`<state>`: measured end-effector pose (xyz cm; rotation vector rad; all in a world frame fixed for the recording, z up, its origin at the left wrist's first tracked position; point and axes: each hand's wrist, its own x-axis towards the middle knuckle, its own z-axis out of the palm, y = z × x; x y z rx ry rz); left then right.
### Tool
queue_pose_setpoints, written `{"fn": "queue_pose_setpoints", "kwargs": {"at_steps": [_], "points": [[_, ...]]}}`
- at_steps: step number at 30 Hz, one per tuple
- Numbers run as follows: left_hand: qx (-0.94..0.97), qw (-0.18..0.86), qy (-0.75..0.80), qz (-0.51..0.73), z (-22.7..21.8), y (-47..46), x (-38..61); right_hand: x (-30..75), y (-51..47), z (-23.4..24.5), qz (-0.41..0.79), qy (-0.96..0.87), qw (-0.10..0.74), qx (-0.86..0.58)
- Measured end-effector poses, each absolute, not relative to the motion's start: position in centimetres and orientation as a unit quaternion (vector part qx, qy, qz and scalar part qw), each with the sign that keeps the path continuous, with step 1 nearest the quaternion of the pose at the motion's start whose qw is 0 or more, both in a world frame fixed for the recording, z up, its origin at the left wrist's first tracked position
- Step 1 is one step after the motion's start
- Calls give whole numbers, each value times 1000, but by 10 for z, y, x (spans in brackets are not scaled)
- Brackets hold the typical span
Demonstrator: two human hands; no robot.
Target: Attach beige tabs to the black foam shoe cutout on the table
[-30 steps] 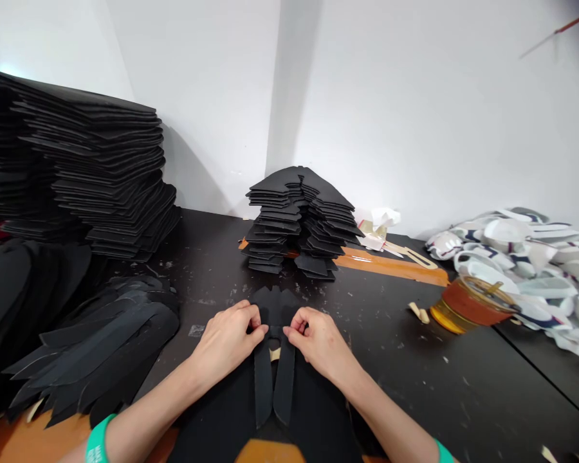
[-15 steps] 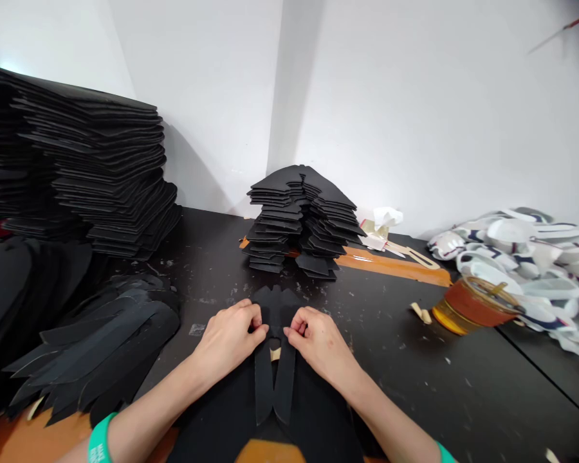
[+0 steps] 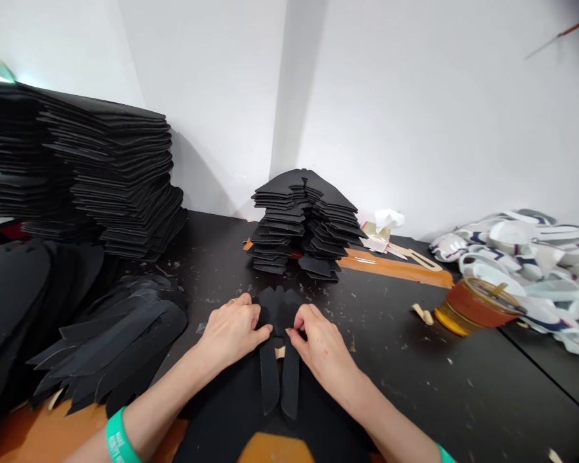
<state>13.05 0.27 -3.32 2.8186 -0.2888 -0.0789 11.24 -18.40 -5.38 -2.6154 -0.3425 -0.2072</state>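
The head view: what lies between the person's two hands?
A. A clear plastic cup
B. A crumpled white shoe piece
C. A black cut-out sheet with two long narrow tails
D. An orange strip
C. The black cut-out sheet with two long narrow tails sits directly between the left hand and the right hand, with both hands at its edges and its tails running toward the person.

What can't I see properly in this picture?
Head view:
The middle of the flat black cut-out piece is hidden under the left hand and right hand.
The tall pile of black cut sheets is cut off by the left edge.
Writing on the green wristband curves out of sight around the wrist.
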Motion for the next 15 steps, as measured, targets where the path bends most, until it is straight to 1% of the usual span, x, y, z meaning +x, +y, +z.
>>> {"fn": "queue_pose_setpoints", "kwargs": {"at_steps": [2,4,6,9,11,15], "points": [[979,174,-99,-33,-33,5,130,113,-188,-54,-91,-125,256,-954],[974,200,-95,-35,-33,6,128,111,-192,-53,-109,-137,247,-953],[970,223,-90,-37,-35,8,127,108,-193,-52,-119,-186,211,-952],[967,238,-87,-39,-37,9,126,103,-193,-49,-109,-274,132,-946],[966,241,-89,-39,-38,11,125,103,-197,-46,-94,-284,96,-950],[961,257,-90,-38,-38,16,123,103,-218,-34,-82,-235,86,-965]]}}
